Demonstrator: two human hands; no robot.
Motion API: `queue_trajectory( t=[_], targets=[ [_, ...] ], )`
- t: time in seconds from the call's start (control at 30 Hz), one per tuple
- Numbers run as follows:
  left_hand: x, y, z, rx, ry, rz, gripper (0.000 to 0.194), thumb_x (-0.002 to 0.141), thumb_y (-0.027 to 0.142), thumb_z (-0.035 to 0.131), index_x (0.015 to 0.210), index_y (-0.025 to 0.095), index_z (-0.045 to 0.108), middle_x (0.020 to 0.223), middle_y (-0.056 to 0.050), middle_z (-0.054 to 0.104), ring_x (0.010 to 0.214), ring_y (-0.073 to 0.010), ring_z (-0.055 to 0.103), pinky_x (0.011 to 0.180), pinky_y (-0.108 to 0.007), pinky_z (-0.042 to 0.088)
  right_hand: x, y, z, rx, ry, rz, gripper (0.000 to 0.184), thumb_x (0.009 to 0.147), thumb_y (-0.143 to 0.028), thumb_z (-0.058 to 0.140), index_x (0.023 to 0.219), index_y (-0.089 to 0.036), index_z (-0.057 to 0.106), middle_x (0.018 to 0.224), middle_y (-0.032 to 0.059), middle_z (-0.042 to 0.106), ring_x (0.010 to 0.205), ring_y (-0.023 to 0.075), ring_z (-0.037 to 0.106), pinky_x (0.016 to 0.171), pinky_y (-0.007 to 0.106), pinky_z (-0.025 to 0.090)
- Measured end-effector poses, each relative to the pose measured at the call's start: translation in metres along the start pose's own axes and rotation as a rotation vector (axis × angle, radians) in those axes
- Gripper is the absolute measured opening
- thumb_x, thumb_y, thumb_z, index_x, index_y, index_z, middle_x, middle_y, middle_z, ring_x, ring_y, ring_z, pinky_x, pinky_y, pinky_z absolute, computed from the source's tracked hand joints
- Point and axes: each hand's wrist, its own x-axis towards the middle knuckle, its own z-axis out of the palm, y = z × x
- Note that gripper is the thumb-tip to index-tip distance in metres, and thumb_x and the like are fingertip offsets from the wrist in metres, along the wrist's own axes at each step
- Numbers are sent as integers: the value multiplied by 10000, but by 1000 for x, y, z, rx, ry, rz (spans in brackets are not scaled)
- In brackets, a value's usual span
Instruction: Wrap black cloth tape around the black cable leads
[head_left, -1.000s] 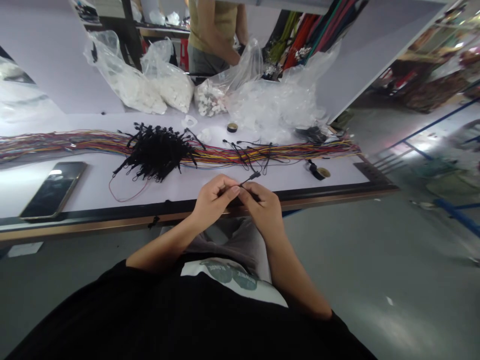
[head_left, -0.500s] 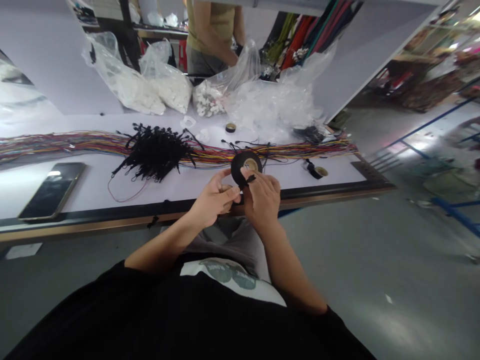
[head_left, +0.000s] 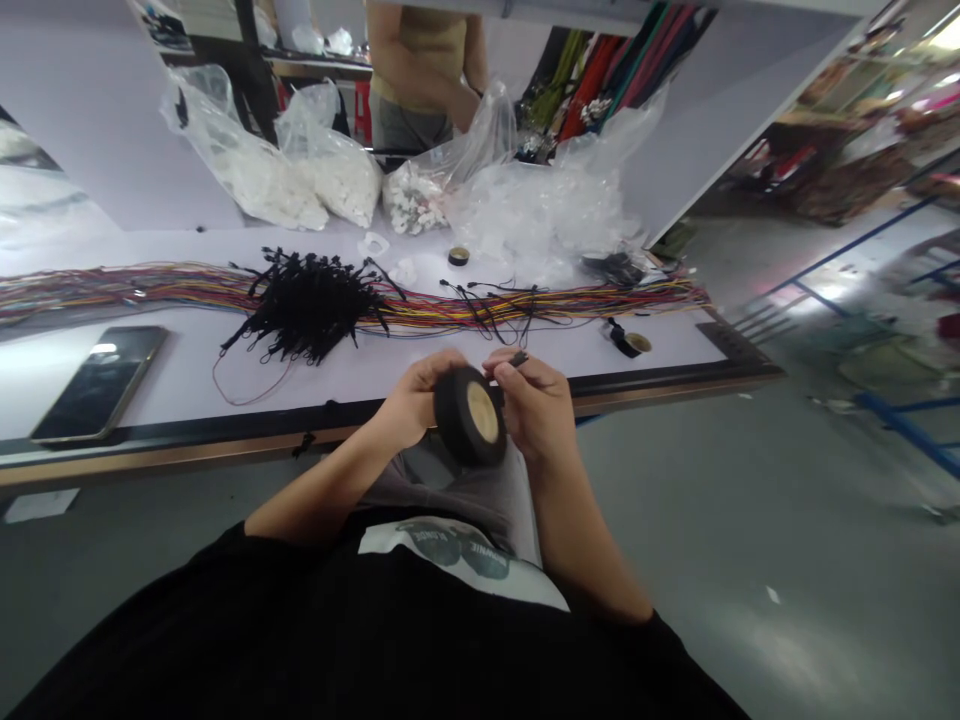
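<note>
A large roll of black tape (head_left: 459, 418) with a pale core hangs between my hands at the bench's front edge, slightly smeared by motion. Against its left side is my left hand (head_left: 415, 402), its fingers curled at the roll and partly hidden by it. My right hand (head_left: 541, 405) is closed, with thumb and finger pinching a small black connector piece (head_left: 517, 358). On the bench beyond, several thin black leads (head_left: 491, 305) lie across a long bundle of coloured wires (head_left: 585, 300). A heap of black cable ends (head_left: 311, 305) rests on the same bundle, left of my hands.
A phone (head_left: 101, 383) lies at the left. Smaller tape rolls sit on the bench: one roll (head_left: 459, 256) behind the wires, another roll (head_left: 631, 343) at the right. Clear bags (head_left: 274, 180) of white parts line the back. Past the opening stands a person (head_left: 424, 75).
The tape roll has come down and toward me, from above my right hand to between both hands. My hands have shifted slightly apart, and the right one tilts outward.
</note>
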Motion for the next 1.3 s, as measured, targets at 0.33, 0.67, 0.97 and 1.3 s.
queue_trajectory(
  t=[0.33,0.67,0.97,1.3],
  targets=[
    [4,-2,-1,421,102,185,61,720,188,575,776,183,554,688,21,585,643,-102,529,634,-229,406,-10,-20,6,-338,31,22,132,767,-325,603,751,-215,674,724,-3,687,687,153,618,678,291,484],
    [-1,-5,7,78,266,105,307,680,253,681,931,195,514,769,31,572,517,-45,460,503,-201,379,-11,-15,12,-462,110,-83,105,812,-323,557,762,-232,569,806,14,684,750,159,639,709,289,491],
    [2,3,-13,-6,-128,8,499,616,623,668,835,190,553,739,-24,564,662,-133,554,585,-266,452,-9,-11,14,-129,133,131,150,756,-337,598,695,-222,525,571,-35,607,536,130,564,555,268,440],
    [5,1,-13,566,48,300,150,762,242,607,899,200,566,838,-3,580,778,-124,552,683,-230,444,-2,-19,3,-143,32,123,199,691,-317,673,601,-190,548,568,-52,566,552,86,497,563,233,391]
  ],
)
